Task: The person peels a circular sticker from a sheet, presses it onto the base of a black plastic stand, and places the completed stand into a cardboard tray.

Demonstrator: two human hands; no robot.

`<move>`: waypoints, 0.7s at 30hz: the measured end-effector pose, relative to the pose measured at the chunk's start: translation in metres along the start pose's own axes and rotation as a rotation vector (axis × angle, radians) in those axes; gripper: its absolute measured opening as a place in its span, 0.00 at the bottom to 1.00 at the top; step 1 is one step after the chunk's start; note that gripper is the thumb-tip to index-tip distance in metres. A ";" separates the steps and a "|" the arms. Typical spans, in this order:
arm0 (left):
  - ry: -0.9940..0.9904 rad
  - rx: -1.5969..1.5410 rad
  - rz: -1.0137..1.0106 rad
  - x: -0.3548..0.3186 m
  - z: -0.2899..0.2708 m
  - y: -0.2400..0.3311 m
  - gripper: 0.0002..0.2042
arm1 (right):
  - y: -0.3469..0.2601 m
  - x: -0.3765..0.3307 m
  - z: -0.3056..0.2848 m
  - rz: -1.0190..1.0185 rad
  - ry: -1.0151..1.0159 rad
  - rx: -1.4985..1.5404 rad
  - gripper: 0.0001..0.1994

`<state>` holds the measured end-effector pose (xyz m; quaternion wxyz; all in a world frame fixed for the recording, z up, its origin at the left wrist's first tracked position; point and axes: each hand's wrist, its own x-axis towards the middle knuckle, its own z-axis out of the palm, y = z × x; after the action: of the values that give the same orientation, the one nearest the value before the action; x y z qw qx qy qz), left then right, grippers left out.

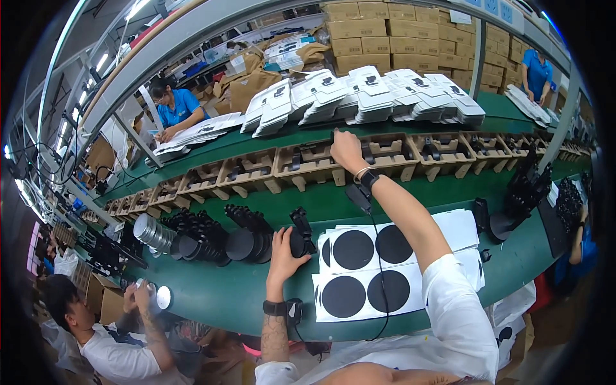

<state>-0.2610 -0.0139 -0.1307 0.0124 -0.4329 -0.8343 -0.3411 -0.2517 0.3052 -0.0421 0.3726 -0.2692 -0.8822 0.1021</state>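
My left hand [283, 258] is at a black stand with a round base [298, 241], its fingers and thumb curved about the base's near edge. The stand's jointed arm rises just beyond my fingertips. My right hand [347, 152] reaches far forward over a row of moulded brown pulp trays [296, 174]. Its fingers are closed above one tray that holds black parts; a small dark bit shows at the fingertips, too little to name. To the right of my left hand lie white sheets with large black round stickers [353, 249], under my right forearm.
More black round-based stands [245, 244] and a stack of silver discs [151, 232] stand at left. Piles of white printed cards [321, 96] line the far side. A black cable [382, 282] crosses the sheets. Co-workers sit at lower left and beyond the bench.
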 end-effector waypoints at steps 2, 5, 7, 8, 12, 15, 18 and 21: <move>-0.049 0.101 0.033 0.004 0.006 -0.007 0.40 | -0.003 -0.002 -0.001 -0.016 -0.046 -0.035 0.17; -0.083 0.196 -0.046 0.015 0.012 0.001 0.41 | 0.003 -0.005 -0.003 -0.034 -0.009 -0.068 0.17; -0.106 0.193 -0.076 0.015 0.010 0.005 0.41 | 0.003 -0.003 -0.004 -0.027 0.010 -0.067 0.17; -0.118 0.191 -0.107 0.016 0.006 0.008 0.41 | 0.004 0.000 -0.003 -0.029 0.034 -0.063 0.17; -0.116 0.152 -0.111 0.015 0.006 0.000 0.39 | 0.014 -0.004 -0.004 0.005 0.093 -0.102 0.10; -0.113 0.137 -0.087 0.013 0.007 0.005 0.37 | 0.030 -0.008 0.001 0.016 -0.014 -0.106 0.12; -0.108 0.145 -0.066 0.011 0.007 0.005 0.35 | 0.042 -0.012 0.000 -0.007 -0.257 -0.061 0.20; 0.015 -0.509 -0.199 0.012 0.000 -0.007 0.32 | 0.045 -0.028 -0.015 -0.244 -0.323 -0.371 0.24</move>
<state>-0.2741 -0.0081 -0.1309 -0.1243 -0.3355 -0.7601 -0.5425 -0.2070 0.3267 -0.0656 0.1808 -0.2049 -0.9597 -0.0653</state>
